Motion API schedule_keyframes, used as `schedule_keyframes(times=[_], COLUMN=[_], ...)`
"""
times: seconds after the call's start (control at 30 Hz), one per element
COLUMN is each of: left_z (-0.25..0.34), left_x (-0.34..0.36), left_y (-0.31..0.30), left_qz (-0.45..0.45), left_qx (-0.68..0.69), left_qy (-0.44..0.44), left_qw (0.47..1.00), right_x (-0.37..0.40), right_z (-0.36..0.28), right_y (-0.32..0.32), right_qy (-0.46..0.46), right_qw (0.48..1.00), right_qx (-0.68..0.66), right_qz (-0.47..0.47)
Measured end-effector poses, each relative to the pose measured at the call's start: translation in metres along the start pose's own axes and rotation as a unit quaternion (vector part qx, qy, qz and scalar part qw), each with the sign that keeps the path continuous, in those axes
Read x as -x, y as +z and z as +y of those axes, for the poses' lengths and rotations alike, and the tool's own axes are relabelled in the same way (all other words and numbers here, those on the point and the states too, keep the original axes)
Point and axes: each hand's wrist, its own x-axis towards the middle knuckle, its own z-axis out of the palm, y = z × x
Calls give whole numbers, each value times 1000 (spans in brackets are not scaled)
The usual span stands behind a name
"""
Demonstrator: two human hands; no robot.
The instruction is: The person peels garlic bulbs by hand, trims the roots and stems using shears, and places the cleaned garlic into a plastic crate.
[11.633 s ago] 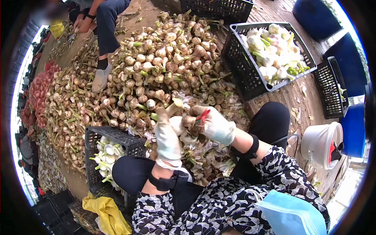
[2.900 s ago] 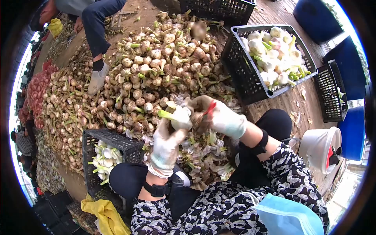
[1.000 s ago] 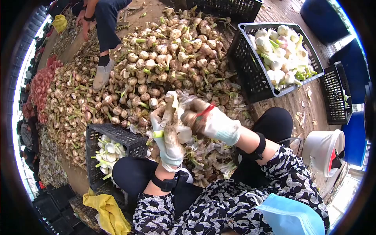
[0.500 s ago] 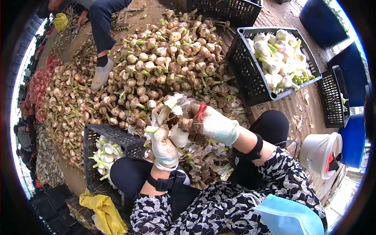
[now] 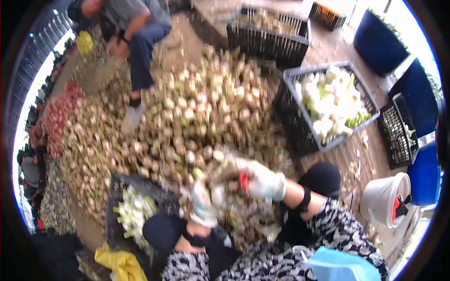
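Observation:
Both my hands wear pale gloves and meet over the near side of a large heap of garlic bulbs (image 5: pixel 201 103). My left hand (image 5: pixel 204 201) is closed around a whitish garlic bulb (image 5: pixel 217 195). My right hand (image 5: pixel 265 181) is closed, with a small red object (image 5: pixel 243 181) at its fingers; motion blur hides its shape. Brownish garlic or peel shows between the two hands, smeared. Loose skins lie below them.
A black crate (image 5: pixel 304 110) of white garlic stands at the right, another (image 5: pixel 112 206) at lower left. A white bucket (image 5: pixel 375 201) is at the right, a yellow cloth (image 5: pixel 119 264) at lower left. Another person (image 5: pixel 140 28) sits at upper left; blue tubs (image 5: pixel 379 42) stand at upper right.
The whole view has tilted up, so the heap and crates appear lower and more of the other person shows. Both hands stay close together; the picture is blurrier.

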Motion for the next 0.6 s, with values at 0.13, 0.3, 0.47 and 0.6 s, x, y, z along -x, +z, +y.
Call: schedule_keyframes(times=[0.13,0.3,0.47,0.6], left_z=[-12,-6,-5,1], left_x=[-3,2,3,26], left_y=[-13,13,14,14], left_qz=[10,89,47,-162], left_qx=[62,49,-1,117], left_qy=[12,80,95,103], left_qw=[998,992,994,974], right_x=[3,8,20,25], right_z=[13,-9,-3,-1], right_y=[7,15,23,20], right_qy=[-34,13,-2,42], right_qw=[996,979,979,984], right_qx=[74,197,191,171], right_qz=[34,58,67,25])
